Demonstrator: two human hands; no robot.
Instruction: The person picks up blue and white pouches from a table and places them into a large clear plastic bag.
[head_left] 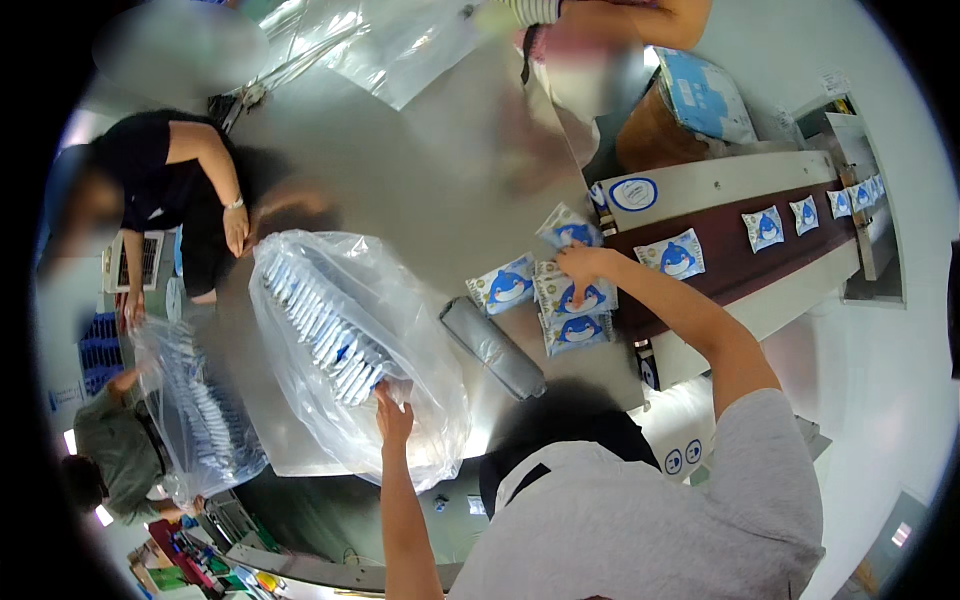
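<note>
Steel table (440,180), right hand (584,265) on packets (600,300), left hand (394,417) at clear bag (430,380) (both grips unclear)

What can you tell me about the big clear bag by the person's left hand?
The bag looks like thin, crumpled clear plastic. It lies on the metal table, beside a grey roll, its near end reaching the table's edge. Inside, a long slanting row of silvery-blue packets sits packed close together. The left hand is at the row's near end; its grip is unclear.
</note>
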